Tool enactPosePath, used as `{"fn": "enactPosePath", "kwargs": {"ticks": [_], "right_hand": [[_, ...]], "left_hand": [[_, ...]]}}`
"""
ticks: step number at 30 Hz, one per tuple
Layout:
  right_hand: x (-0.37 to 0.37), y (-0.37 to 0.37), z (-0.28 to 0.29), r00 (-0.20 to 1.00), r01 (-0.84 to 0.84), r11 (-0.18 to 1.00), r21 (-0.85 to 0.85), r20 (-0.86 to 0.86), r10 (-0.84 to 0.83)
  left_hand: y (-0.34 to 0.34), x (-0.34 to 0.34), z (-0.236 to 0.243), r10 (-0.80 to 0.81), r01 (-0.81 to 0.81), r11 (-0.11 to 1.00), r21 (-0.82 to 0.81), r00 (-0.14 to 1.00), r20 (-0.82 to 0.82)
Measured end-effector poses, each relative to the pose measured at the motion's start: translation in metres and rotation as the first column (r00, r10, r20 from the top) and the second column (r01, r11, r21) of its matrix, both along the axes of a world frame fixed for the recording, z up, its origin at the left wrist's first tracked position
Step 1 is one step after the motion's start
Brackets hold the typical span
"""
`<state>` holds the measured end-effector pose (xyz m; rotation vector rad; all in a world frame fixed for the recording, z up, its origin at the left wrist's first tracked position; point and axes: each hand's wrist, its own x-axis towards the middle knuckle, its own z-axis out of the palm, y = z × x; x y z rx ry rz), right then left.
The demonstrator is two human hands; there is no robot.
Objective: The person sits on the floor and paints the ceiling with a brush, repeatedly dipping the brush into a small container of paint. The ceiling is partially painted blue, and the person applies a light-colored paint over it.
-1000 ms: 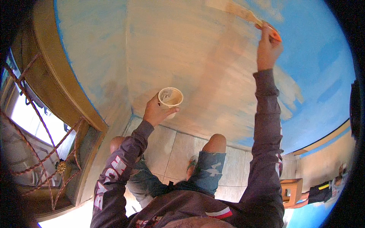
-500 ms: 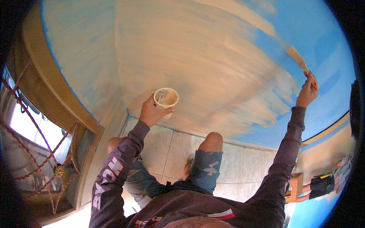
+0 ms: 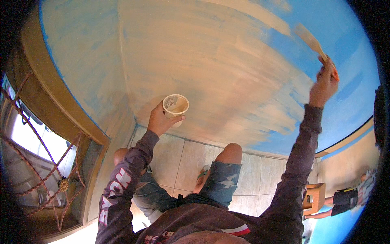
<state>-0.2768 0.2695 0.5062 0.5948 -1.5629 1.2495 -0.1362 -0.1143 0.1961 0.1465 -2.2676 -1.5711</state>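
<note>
My left hand (image 3: pixel 160 120) is wrapped round a pale plastic cup (image 3: pixel 176 105), held upright in front of the wall with some beige paint inside. Out to the upper right, my right hand (image 3: pixel 323 87) grips a paintbrush (image 3: pixel 312 38) by its orange-ended handle. The bristles point up and left at the painted wall (image 3: pixel 195 53), slightly blurred; I cannot tell whether they touch it. Streaky beige paint covers much of the blue on this wall, and plain blue shows at the right.
On the left is a window (image 3: pixel 36 134) with a twisted metal grille and brown frame. Pale tiles (image 3: pixel 162 158) cover the floor round my legs. At the lower right, another person (image 3: pixel 345 199) is near a brown wooden stool (image 3: pixel 315 198).
My right hand has moved up and a little left with the paintbrush, whose bristles are now higher on the wall. The cup in my left hand has hardly shifted.
</note>
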Motion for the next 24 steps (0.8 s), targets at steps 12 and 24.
{"fn": "enactPosePath", "kwargs": {"ticks": [12,24], "right_hand": [[-0.037,-0.244,-0.006,0.889,-0.446,0.890,0.095,-0.066,0.452],[-0.060,-0.130,-0.006,0.997,-0.078,0.988,0.133,-0.011,0.080]], "left_hand": [[-0.007,0.003,-0.010,0.041,-0.040,0.999,0.021,0.999,-0.022],[-0.002,0.002,-0.005,0.049,-0.049,0.999,0.011,0.999,0.003]]}}
